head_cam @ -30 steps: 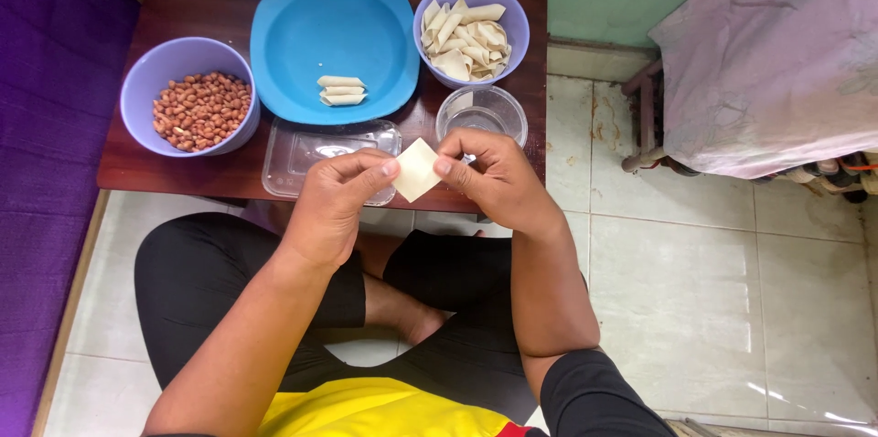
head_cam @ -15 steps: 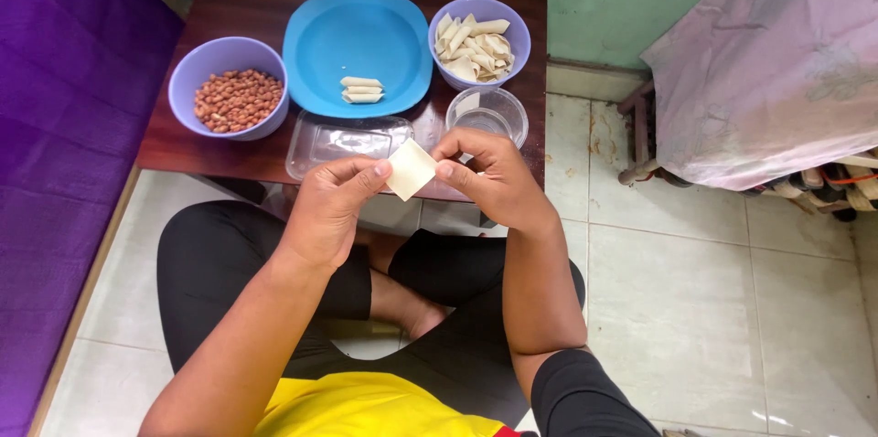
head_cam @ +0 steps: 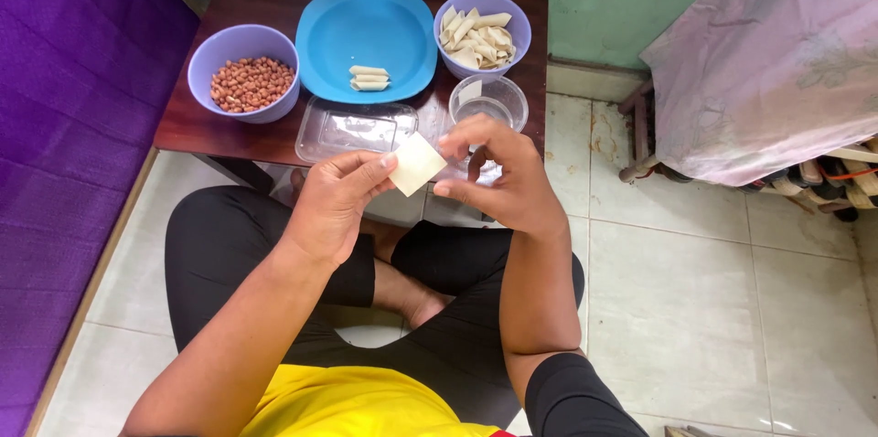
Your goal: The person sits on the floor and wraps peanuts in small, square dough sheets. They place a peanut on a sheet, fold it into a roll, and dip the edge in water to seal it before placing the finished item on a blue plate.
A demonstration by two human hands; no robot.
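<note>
We held a pale square wrapper (head_cam: 416, 164) between both hands, just in front of the dark table (head_cam: 197, 131): our left hand (head_cam: 337, 200) pinched its near-left edge, our right hand (head_cam: 502, 172) gripped its right corner. Behind it on the table stood a clear tray (head_cam: 355, 129), a blue plate (head_cam: 368, 35) with three rolls (head_cam: 369, 78), and a bowl of peanuts (head_cam: 245, 73).

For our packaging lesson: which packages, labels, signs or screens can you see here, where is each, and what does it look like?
Clear tray: table's front edge, rectangular, see-through plastic.
Clear tub: right of the tray, round, see-through, a small pale label inside its rim.
No signs or screens.
</note>
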